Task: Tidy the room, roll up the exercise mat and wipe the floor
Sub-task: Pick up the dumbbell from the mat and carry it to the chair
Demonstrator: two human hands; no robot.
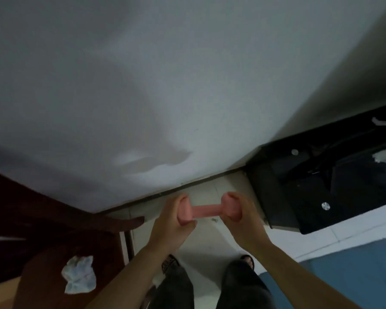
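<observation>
Status: early in the tidy phase, by my read. Left to right: a crumpled pale cloth (79, 274) sits on dark reddish furniture (42, 219), below and well left of the left hand — probably the wipe rag, not yet in use. Left hand (176, 221) is closed around the left head of a pink dumbbell (206, 209), fingers wrapped over the top, thumb underneath. Right hand (241, 216) is clamped on the other head the same way. Hands are apart, only the bar showing between them; dumbbell is held level above the pale tiled floor (210, 246), just short of the wall base. Right of the right hand: a low black glass-topped stand (310, 192) against the wall, near but not touching. Below and right of the right hand, a blue surface (343, 277) lies flat on the floor — likely the exercise mat, still unrolled. So: dumbbell needs stowing, the destination can't be told from here; mat roll-up and floor wipe both look outstanding. No wet or wiped patches visible on the tiles.
</observation>
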